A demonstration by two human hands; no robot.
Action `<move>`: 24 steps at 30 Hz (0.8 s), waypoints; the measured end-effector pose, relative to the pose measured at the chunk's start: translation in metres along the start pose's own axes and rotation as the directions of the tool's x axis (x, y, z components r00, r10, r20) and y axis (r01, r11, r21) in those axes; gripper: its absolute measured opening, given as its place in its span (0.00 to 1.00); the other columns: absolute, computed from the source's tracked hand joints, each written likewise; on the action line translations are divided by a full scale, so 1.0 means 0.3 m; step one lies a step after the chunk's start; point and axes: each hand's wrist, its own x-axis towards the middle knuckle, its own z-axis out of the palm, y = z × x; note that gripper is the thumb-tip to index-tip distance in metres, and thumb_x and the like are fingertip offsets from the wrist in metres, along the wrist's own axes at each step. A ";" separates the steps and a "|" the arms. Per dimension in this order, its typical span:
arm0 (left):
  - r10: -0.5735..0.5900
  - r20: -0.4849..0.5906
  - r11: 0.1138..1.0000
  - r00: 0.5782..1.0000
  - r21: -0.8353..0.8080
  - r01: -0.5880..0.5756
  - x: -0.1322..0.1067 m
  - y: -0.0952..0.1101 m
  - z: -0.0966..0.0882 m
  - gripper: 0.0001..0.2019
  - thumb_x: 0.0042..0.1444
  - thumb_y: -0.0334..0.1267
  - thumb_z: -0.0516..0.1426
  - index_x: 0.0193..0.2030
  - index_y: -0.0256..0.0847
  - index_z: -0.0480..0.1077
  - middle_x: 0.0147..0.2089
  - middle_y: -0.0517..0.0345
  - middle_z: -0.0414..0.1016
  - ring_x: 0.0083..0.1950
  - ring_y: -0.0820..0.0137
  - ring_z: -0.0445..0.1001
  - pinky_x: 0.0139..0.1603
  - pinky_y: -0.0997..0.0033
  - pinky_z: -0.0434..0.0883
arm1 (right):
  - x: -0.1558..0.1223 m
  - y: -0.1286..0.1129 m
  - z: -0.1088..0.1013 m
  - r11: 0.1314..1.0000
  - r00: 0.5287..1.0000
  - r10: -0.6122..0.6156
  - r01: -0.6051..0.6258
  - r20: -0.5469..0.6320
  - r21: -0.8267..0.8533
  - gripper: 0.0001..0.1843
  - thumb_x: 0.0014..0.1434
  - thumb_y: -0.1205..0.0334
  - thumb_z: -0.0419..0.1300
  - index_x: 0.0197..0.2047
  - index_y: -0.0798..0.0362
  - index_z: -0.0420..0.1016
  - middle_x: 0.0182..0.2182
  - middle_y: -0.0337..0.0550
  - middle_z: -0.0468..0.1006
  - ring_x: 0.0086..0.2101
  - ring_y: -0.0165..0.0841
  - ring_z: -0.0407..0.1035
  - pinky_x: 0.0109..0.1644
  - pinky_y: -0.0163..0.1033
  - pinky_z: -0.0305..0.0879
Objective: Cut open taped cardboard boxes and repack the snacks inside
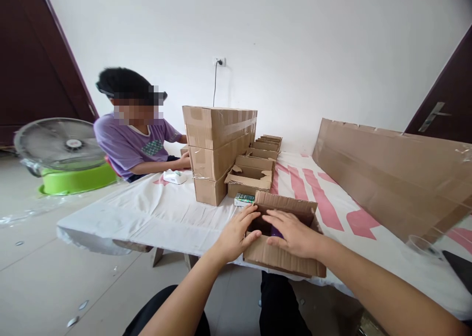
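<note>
An open cardboard box (285,255) stands at the table's near edge in front of me, its back flap raised. My left hand (238,235) lies against the box's left side, fingers stretched out and thumb apart. Over the box's opening reaches my right hand (293,233), open, with its fingers extended. Beneath its palm a small dark purple thing (276,232) shows inside the box; its kind is hidden. Just behind the box, a small green and white packet (244,199) lies on the table.
A row of open cardboard boxes (249,179) runs back toward the wall. Left of it, taped boxes (206,152) are stacked three high. A person (136,144) sits beyond the stack. A large cardboard sheet (391,174) stands at right, near a clear plastic cup (424,247).
</note>
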 end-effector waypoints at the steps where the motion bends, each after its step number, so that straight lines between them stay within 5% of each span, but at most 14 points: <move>1: -0.007 0.003 1.000 1.000 -0.005 0.007 -0.002 0.001 -0.003 0.22 0.63 0.49 0.51 0.60 0.41 0.64 0.69 0.46 0.58 0.71 0.55 0.53 0.69 0.47 0.56 | -0.023 0.029 -0.004 0.997 0.997 0.051 -0.053 -0.052 -0.052 0.39 0.63 0.35 0.44 0.68 0.51 0.55 0.68 0.51 0.52 0.67 0.46 0.44 0.68 0.58 0.43; 4: -0.022 0.002 0.999 1.000 -0.032 0.022 -0.009 0.010 -0.010 0.19 0.63 0.48 0.52 0.55 0.42 0.67 0.69 0.47 0.58 0.71 0.55 0.53 0.69 0.48 0.57 | -0.091 0.120 -0.008 0.970 0.971 0.166 -0.192 -0.172 -0.147 0.41 0.61 0.33 0.45 0.69 0.50 0.52 0.70 0.49 0.46 0.69 0.48 0.35 0.69 0.61 0.36; 11: -0.016 -0.014 0.996 1.000 -0.084 0.015 0.003 0.011 0.001 0.18 0.61 0.45 0.54 0.55 0.42 0.66 0.68 0.46 0.59 0.70 0.55 0.55 0.68 0.46 0.57 | -0.137 0.207 0.007 0.958 0.957 0.286 -0.287 -0.039 -0.021 0.49 0.57 0.30 0.48 0.70 0.53 0.48 0.67 0.56 0.54 0.65 0.49 0.48 0.67 0.55 0.46; 16: -0.012 -0.023 0.995 1.000 -0.095 0.010 0.005 0.003 0.007 0.16 0.61 0.44 0.55 0.54 0.42 0.67 0.68 0.46 0.60 0.70 0.54 0.55 0.68 0.46 0.57 | -0.121 0.203 -0.001 0.961 0.961 0.278 -0.277 0.005 -0.021 0.30 0.57 0.38 0.56 0.60 0.37 0.67 0.66 0.45 0.57 0.63 0.50 0.51 0.65 0.59 0.48; 20: -0.025 -0.014 0.996 1.000 -0.090 0.024 0.002 0.006 0.006 0.16 0.61 0.44 0.54 0.53 0.42 0.67 0.68 0.46 0.59 0.70 0.55 0.54 0.68 0.47 0.57 | -0.091 0.197 0.001 0.923 0.935 0.349 -0.332 0.064 -0.193 0.25 0.49 0.49 0.67 0.50 0.45 0.77 0.67 0.51 0.52 0.62 0.55 0.52 0.62 0.59 0.52; 24: -0.028 -0.017 0.996 0.999 -0.086 0.027 -0.001 0.009 0.000 0.15 0.62 0.45 0.54 0.53 0.42 0.68 0.68 0.47 0.60 0.70 0.55 0.56 0.67 0.46 0.59 | -0.058 0.180 0.005 0.860 0.900 0.432 -0.391 0.062 -0.327 0.18 0.45 0.57 0.69 0.42 0.46 0.81 0.63 0.53 0.59 0.55 0.56 0.60 0.50 0.57 0.62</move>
